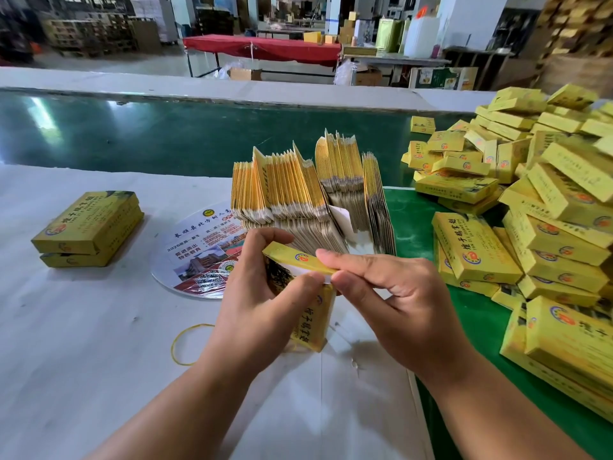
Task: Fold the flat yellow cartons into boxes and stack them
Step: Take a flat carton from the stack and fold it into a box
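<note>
Yellow carton (310, 313), partly erected, held upright above the white table (83, 343) in front of the person, between both hands. Its top flap (298, 258) is bent over, with white inner card showing beneath it. The left hand (262, 310) wraps the carton's left side, thumb pressed near the flap's edge, fingers curled closed around the body. The right hand (394, 300) pinches the flap's right end between thumb and forefinger, the remaining fingers loosely curled.

Just behind the hands stands a dense bundle of flat cartons (308, 194), set on edge and fanned, straddling the border between the white table and a green mat (464, 327). To the right, on the mat, lies a large loose heap of folded boxes (537, 207). To the left, well apart, two folded boxes (89, 227) lie stacked on the white table. A round printed fan (199, 257) lies flat between that stack and the hands; a yellow rubber band (185, 343) lies near the left wrist.
</note>
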Motion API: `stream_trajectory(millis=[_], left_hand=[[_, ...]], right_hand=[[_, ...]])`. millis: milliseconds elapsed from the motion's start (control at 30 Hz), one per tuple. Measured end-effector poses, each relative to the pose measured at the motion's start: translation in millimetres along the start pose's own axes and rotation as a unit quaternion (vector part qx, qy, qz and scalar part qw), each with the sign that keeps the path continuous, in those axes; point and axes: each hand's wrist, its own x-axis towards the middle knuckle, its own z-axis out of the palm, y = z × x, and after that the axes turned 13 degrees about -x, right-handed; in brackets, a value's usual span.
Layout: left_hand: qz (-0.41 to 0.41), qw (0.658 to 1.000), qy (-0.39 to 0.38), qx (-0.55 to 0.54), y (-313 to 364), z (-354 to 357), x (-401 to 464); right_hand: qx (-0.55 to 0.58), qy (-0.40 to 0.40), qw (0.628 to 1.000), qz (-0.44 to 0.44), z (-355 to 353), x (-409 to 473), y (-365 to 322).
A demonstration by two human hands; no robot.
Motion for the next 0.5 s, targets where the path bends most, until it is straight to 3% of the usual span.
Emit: stream_trajectory(millis=[333, 500], left_hand=[[-0.022, 0.999, -0.024, -0.024, 1.2, -3.2, -0.6], [-0.053, 0.997, 0.022, -0.052, -6.2, 2.6, 0.3]], right_hand=[[-0.018, 0.009, 1.0, -0.019, 1.3, -0.2, -6.4], [-0.017, 0.017, 1.0, -0.007, 5.2, -0.6, -7.9]])
